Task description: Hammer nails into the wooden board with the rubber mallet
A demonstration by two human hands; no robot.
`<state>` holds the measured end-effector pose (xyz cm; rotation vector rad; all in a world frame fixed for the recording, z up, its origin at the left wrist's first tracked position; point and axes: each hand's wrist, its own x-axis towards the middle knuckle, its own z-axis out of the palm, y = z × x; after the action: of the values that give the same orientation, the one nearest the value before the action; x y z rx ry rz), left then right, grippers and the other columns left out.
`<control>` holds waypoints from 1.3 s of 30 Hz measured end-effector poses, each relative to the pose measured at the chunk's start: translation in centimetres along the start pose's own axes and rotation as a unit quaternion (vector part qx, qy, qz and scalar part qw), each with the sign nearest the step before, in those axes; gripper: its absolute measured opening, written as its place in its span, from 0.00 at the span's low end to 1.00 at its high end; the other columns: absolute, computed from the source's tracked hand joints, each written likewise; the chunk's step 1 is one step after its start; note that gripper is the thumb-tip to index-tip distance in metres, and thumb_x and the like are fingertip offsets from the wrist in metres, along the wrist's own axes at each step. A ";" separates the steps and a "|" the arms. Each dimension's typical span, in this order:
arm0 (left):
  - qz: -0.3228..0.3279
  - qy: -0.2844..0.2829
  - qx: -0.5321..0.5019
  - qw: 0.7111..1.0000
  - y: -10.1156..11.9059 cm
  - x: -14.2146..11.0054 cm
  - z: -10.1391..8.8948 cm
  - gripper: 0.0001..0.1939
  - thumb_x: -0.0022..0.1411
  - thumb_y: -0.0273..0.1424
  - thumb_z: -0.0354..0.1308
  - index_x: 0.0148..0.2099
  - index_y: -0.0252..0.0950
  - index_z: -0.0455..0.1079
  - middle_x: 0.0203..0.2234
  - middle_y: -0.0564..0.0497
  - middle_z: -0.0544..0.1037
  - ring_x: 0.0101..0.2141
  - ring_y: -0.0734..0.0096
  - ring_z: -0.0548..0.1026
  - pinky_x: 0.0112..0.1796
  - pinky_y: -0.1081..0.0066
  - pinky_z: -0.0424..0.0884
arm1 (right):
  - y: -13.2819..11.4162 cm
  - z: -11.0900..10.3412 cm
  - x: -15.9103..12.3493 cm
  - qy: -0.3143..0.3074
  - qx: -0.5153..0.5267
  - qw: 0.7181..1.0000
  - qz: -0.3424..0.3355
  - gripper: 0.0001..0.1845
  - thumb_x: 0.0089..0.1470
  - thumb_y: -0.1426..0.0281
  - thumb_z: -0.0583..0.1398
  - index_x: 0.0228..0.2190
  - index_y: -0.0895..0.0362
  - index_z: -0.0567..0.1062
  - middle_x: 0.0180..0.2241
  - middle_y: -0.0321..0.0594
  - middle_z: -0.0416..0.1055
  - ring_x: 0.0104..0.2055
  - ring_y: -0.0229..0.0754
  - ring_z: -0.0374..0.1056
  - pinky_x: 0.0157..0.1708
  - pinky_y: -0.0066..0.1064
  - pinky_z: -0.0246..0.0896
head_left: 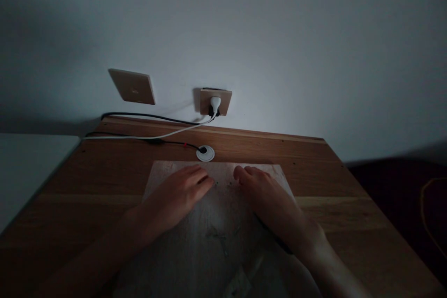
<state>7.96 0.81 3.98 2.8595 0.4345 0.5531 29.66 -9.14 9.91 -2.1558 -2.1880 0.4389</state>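
Observation:
A pale, worn-looking board [209, 214] lies on the wooden tabletop, and both my hands are over its far part. My left hand [183, 186] is palm down with loosely bent fingers, a gap showing between thumb and fingers. Facing it from the other side, my right hand [261, 188] has its fingers bent down towards the board; its palm is hidden. I see nothing held in either hand. Two tiny dark specks lie between them. Nearer to me are small thin greenish marks or bits [220, 238] and a pale scrap-like patch [239, 283], too dim to name.
Behind the board, a round cable grommet [206, 153] sits in the wooden tabletop [335, 214]. A white plug [215, 102] is in the wall socket, with a white cable [153, 138] and black cables running left. A blank wall plate [134, 87] and a white surface [31, 163] are on the left.

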 end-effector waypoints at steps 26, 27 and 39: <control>0.012 -0.062 0.013 0.998 2.4 -1.5 -0.3 0.12 0.75 0.34 0.62 0.36 0.38 0.70 0.31 0.53 0.77 0.32 0.64 0.77 0.35 0.65 0.72 | -1.5 -0.4 0.8 -0.032 -0.011 0.999 -0.012 0.07 0.68 0.79 0.62 0.42 0.64 0.82 0.41 0.51 0.81 0.44 0.55 0.79 0.44 0.42 0.72; 0.002 -0.063 0.016 0.998 2.4 -1.5 -0.3 0.12 0.74 0.35 0.64 0.37 0.38 0.70 0.31 0.52 0.77 0.32 0.63 0.77 0.35 0.65 0.73 | -1.6 -0.3 0.9 -0.036 -0.024 0.999 -0.012 0.09 0.68 0.81 0.61 0.42 0.63 0.82 0.40 0.51 0.80 0.43 0.54 0.79 0.43 0.41 0.71; -0.048 0.014 -0.087 0.995 0.5 1.5 1.9 0.19 0.65 0.12 0.51 0.53 0.35 0.70 0.45 0.45 0.83 0.45 0.60 0.83 0.49 0.61 0.81 | -2.1 0.4 1.2 -0.014 -0.057 0.998 -0.033 0.19 0.66 0.88 0.53 0.43 0.59 0.80 0.38 0.47 0.80 0.40 0.47 0.77 0.41 0.36 0.70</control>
<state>10.16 0.57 2.82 2.6516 0.4995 0.5847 27.51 -8.02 9.82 -2.1366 -2.3450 0.3508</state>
